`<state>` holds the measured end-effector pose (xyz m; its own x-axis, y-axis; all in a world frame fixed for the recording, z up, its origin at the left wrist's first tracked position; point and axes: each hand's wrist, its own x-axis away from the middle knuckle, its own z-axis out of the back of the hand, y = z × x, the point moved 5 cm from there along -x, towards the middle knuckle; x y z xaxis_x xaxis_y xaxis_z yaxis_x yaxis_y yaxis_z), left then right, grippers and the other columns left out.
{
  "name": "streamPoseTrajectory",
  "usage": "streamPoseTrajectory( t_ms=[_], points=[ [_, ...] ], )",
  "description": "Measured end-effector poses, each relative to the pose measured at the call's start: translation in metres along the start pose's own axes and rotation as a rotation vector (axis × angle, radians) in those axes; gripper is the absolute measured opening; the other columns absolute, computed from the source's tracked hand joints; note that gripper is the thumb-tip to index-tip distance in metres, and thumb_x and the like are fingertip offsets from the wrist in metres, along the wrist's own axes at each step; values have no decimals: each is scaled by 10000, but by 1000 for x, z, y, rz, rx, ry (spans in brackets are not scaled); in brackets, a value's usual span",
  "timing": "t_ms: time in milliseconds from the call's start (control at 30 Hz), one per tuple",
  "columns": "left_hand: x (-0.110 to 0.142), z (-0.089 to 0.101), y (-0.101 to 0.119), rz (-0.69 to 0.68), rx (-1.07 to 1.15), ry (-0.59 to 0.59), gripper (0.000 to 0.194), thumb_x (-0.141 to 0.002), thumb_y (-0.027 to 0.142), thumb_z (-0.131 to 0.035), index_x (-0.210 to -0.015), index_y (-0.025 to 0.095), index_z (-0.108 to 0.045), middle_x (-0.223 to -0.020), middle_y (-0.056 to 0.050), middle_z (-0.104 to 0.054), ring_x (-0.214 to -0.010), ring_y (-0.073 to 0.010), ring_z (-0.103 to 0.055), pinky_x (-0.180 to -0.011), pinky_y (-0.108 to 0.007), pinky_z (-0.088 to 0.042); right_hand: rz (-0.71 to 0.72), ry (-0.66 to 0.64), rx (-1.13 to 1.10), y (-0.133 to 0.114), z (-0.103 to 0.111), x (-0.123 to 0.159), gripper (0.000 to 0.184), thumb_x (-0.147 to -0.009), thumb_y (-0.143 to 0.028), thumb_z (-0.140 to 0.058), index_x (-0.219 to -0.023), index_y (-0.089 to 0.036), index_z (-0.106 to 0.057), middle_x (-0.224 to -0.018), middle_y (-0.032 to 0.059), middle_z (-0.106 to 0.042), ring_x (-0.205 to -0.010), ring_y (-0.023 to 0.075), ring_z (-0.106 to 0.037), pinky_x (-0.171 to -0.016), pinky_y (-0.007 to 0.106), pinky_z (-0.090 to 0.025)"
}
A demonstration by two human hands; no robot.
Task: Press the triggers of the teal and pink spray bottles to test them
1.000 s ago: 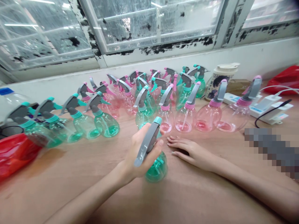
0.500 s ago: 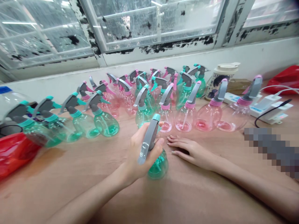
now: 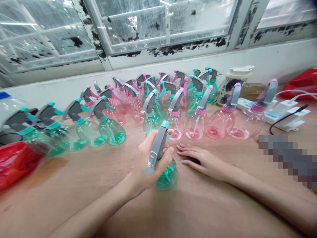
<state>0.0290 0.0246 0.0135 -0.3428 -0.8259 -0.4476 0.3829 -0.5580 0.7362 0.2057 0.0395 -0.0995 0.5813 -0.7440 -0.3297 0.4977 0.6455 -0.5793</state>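
Green bottle (image 3: 167, 177), its body just below the grip; your left hand (image 3: 145, 153) is wrapped round its upper part. Swung forward, it could topple the row (image 3: 196, 128) just beyond; your right hand (image 3: 201, 161) rests open beside.

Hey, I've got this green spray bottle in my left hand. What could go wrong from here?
If your left hand pushes the held green bottle forward, it might bump the green bottle just beyond and tip it. The rightmost pink bottle stands near the white power strip; if knocked over, it could strike that, and any liquid inside, which I can't confirm, might reach it.
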Motion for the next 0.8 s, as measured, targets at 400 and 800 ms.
streamPoseTrajectory(
  t_ms=[400, 800],
  points=[
    [-4, 3, -2, -26, -36, -63, 113, -892, 298, -498, -842, 199, -518, -773, -15, -586, -628, -151, -545, -595, -302, -444, -6, -19, 25, 1, -1, 0, 348, -987, -350, -494, -1292, -227, -607, -1372, 91, -604, -1318, 250, -512, -1102, 466, -422],
    [-11, 0, -17, -6, 32, -55, 285, -868, 346, -509, -1120, 228, -570, -614, 38, -529, -496, -144, -484, -529, -289, -446, -8, 4, 8, 2, -2, 1, 360, -977, -360, -512, -1312, -257, -596, -1369, 79, -607, -1316, 257, -514, -1101, 484, -418]
  ],
)
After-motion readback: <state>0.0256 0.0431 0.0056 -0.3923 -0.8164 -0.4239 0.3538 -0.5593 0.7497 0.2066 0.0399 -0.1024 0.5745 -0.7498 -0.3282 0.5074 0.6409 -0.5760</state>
